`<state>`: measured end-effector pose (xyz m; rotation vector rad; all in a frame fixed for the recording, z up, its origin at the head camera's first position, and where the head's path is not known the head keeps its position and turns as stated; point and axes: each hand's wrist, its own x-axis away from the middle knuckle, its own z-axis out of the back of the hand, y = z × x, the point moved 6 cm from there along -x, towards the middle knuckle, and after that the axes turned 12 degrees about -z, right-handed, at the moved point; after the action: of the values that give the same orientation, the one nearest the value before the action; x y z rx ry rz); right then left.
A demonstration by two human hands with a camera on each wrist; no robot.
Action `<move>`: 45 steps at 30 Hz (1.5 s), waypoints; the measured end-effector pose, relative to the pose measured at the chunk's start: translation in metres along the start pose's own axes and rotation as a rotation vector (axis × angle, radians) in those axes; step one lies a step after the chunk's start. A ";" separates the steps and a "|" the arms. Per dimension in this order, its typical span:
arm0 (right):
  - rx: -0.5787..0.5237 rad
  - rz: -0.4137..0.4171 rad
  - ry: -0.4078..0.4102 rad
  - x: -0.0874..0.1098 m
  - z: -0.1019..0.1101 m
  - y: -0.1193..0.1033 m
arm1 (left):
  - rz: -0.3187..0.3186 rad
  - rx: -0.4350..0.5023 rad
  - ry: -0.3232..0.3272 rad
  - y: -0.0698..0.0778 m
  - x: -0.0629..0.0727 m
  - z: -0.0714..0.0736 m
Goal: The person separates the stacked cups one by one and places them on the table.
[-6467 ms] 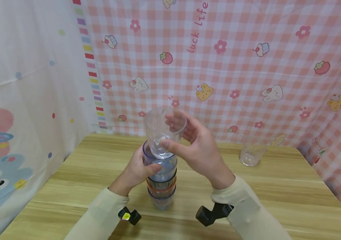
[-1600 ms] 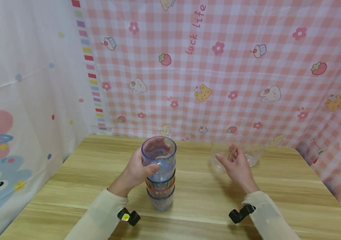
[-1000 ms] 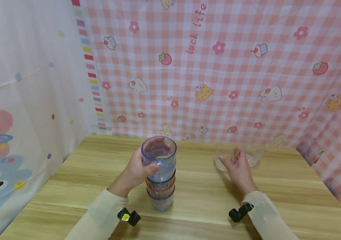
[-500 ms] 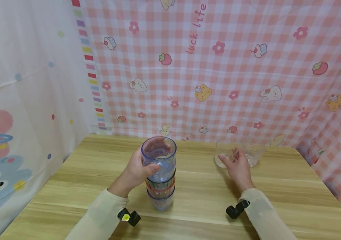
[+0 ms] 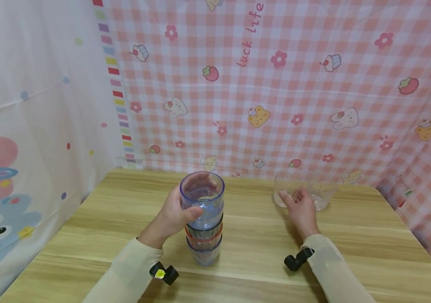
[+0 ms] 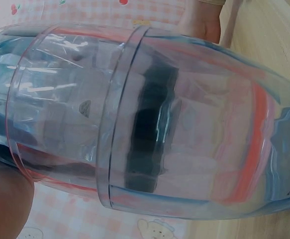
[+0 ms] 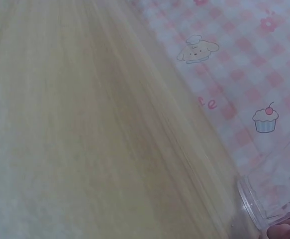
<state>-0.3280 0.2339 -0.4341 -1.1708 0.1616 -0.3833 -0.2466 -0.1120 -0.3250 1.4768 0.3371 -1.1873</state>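
"One stack of cups [image 5: 205,231], upright on the wood-grain table [image 5: 249,256]. State of the hands?"

"Left hand [image 5: 170,215]: at the stack's upper part, gripping the top cup [image 5: 212,205], thumb on the near side, fingers behind. Right hand [image 5: 302,212]: right of the stack and farther back, thumb and fingers holding a clear cup [image 5: 288,185], upright."

"Rims of the stack?"

"From the top down: blue, dark, red-orange, blue. Top mouth faces up."

"Further clear items?"

"A second clear cup [image 5: 322,200], just beside the held one, on the side away from the stack. Contact between the two: cannot tell."

"Edges?"

"Far table edge: behind the stack, along the pink checked cloth [image 5: 276,90]; both clear cups sit nearer it than the stack does. Side edges: well apart from the stack, left and right."

"Room for moving?"

"A broad strip of wood between stack and held cup; a narrower one behind the stack. Left of the stack, the left sleeve [image 5: 126,269] crosses the near part."
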 end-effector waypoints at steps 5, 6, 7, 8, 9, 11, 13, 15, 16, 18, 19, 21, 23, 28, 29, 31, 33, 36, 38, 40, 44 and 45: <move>0.035 -0.028 0.017 -0.001 0.001 0.003 | 0.002 0.007 0.002 0.000 0.000 0.000; 0.041 -0.031 0.019 -0.001 0.001 0.003 | 0.004 0.009 0.003 0.000 0.001 0.000; 0.047 -0.032 0.022 -0.001 0.001 0.003 | 0.004 0.010 0.003 0.000 0.001 0.000; 0.049 -0.031 0.023 -0.001 0.001 0.003 | 0.004 0.011 0.003 0.000 0.001 0.000; 0.049 -0.033 0.022 -0.001 0.001 0.003 | 0.005 0.013 0.003 0.000 0.001 0.000; 0.053 -0.035 0.022 -0.001 0.002 0.003 | 0.003 0.016 0.003 0.000 0.000 0.000; 0.057 -0.040 0.022 -0.001 0.002 0.003 | 0.001 0.020 0.003 0.000 0.000 0.000; 0.056 -0.052 0.014 -0.001 0.002 0.004 | 0.004 0.026 0.004 -0.001 0.000 0.000; 0.052 -0.057 0.002 0.000 0.002 0.004 | 0.005 0.026 0.006 -0.001 0.000 0.000; 0.037 -0.065 -0.024 0.000 0.002 0.005 | 0.014 0.025 0.009 -0.001 0.000 0.000; 0.023 -0.069 -0.040 0.000 0.003 0.006 | 0.018 0.024 0.009 -0.001 0.000 0.000; 0.006 -0.072 -0.068 0.002 0.003 0.007 | 0.028 0.023 0.010 -0.002 0.000 0.000; -0.007 -0.058 -0.080 0.005 0.004 0.008 | 0.033 0.022 0.008 -0.002 0.000 0.000; -0.017 -0.056 -0.124 0.014 0.008 0.009 | 0.027 0.028 0.009 -0.002 0.000 0.000; -0.019 -0.068 -0.139 0.015 0.008 0.010 | 0.025 0.030 0.010 -0.002 0.000 0.000; -0.019 -0.090 -0.165 0.018 0.010 0.011 | 0.021 0.031 0.009 -0.001 0.000 0.000; -0.017 -0.112 -0.175 0.021 0.012 0.011 | 0.018 0.028 0.006 -0.001 0.000 -0.001; -0.009 -0.127 -0.171 0.025 0.015 0.009 | 0.015 0.022 0.003 -0.001 0.000 -0.001; -0.011 -0.130 -0.167 0.029 0.017 0.006 | 0.020 0.019 0.003 -0.001 0.000 -0.001; -0.019 -0.125 -0.165 0.032 0.019 0.003 | 0.025 0.020 0.003 -0.002 0.000 0.000; -0.040 -0.107 -0.174 0.039 0.022 -0.005 | 0.035 0.027 0.003 -0.001 0.001 0.000; -0.045 -0.103 -0.177 0.041 0.022 -0.006 | 0.039 0.027 0.004 -0.001 0.001 0.000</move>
<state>-0.2848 0.2357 -0.4166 -1.2541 -0.0444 -0.3666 -0.2475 -0.1122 -0.3263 1.5029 0.2942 -1.1622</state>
